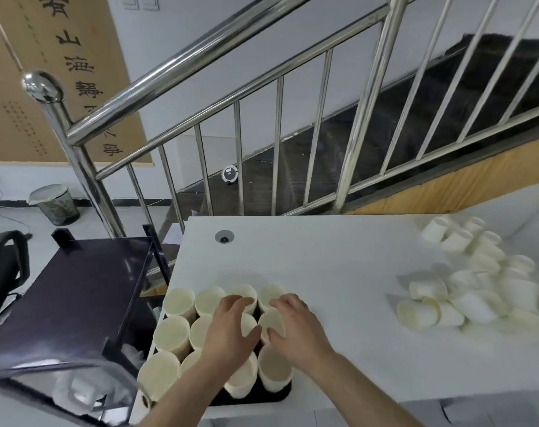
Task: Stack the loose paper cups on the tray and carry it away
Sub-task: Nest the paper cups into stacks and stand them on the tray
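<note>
Cream paper cups (173, 334) stand upright in rows on a black tray (262, 396) at the white table's (339, 260) near-left edge. Left hand (231, 331) and right hand (293, 328) hover with curled fingers over the middle cups; grip cannot be determined. Loose white paper cups (471, 288) lie heaped well apart, far right.

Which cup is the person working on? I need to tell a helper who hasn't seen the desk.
Start at the white table, then find the black tray of upright cups at its near left edge. In the tray's rightmost column, take the second cup from the far end: it is the only one with both hands, left and right, closing around it.
</note>
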{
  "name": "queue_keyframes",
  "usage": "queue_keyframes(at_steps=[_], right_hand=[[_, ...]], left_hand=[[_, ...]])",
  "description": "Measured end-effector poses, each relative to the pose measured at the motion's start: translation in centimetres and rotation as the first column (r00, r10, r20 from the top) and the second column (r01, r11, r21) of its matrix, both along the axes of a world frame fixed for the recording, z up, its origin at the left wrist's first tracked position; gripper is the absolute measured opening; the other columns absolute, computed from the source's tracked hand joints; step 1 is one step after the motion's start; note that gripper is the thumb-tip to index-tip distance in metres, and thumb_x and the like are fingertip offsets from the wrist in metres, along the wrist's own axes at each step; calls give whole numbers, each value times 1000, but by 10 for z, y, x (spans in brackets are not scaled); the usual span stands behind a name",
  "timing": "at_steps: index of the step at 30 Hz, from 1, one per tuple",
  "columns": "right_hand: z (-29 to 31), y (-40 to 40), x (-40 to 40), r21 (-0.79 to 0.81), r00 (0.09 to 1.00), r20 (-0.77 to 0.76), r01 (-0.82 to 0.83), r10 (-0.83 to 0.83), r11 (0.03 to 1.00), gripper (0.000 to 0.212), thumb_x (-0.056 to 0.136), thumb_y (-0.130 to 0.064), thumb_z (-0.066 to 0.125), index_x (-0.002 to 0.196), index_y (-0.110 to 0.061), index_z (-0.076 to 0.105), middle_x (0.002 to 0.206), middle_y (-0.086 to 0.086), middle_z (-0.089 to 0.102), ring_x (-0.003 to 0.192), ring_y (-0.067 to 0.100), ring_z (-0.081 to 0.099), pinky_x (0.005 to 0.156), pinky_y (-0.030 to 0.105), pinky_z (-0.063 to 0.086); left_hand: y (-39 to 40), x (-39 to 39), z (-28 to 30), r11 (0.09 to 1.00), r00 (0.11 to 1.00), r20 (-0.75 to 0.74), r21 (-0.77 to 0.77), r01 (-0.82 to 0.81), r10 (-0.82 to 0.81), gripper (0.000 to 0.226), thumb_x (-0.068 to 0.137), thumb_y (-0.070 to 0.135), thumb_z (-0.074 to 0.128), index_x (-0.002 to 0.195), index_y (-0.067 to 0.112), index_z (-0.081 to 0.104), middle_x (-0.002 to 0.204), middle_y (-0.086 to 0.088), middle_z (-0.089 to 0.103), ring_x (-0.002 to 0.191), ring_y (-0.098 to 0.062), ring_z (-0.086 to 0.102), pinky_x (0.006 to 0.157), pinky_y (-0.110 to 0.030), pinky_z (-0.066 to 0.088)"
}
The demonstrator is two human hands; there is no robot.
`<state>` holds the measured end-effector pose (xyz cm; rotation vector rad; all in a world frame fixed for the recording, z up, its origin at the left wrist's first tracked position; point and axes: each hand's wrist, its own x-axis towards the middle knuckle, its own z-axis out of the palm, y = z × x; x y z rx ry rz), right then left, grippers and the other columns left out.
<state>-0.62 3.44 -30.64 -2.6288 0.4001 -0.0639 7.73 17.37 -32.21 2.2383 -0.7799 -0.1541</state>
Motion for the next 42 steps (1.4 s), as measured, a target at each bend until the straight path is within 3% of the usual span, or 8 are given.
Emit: queue_keyframes(at_steps=[10,20,31,42], right_hand=[[8,-127,-153,-9,967,50,250,-250,968,55,95,-38,52,146,-24,35,142,-10,32,130,7,37,98,21,40],[9,-220,-273,-24,895,39,446,-445,895,56,95,-38,53,146,-26,34,143,-11,32,129,6,38,95,19,43],[7,-311,-278,-25,877,42,479,-478,877,56,93,-37,57,144,-27,36,143,-11,34,129,6,39,96,19,43],[-16,-460,-217,-45,889,-99,445,-447,895,57,91,-36,59,143,-27,38,144,-10,34,133,9,37,100,19,41]], left_hand=[[-122,-116,14,983,985,-4,-52,174,-175,49,80,23,69,126,25,52,124,12,39,116,-7,46,93,-14,34],[-227,-214,18,943,943,-30,-14,331,-332,50,85,30,62,132,30,44,127,18,34,114,-1,46,87,-11,35],[-338,-214,19,935,934,-70,-69,346,-351,50,80,25,67,127,27,51,122,14,40,111,-7,50,88,-19,43],[-488,-155,-13,963,938,-220,-95,252,-267,49,83,27,65,129,30,48,127,15,39,113,-5,48,89,-18,40]])
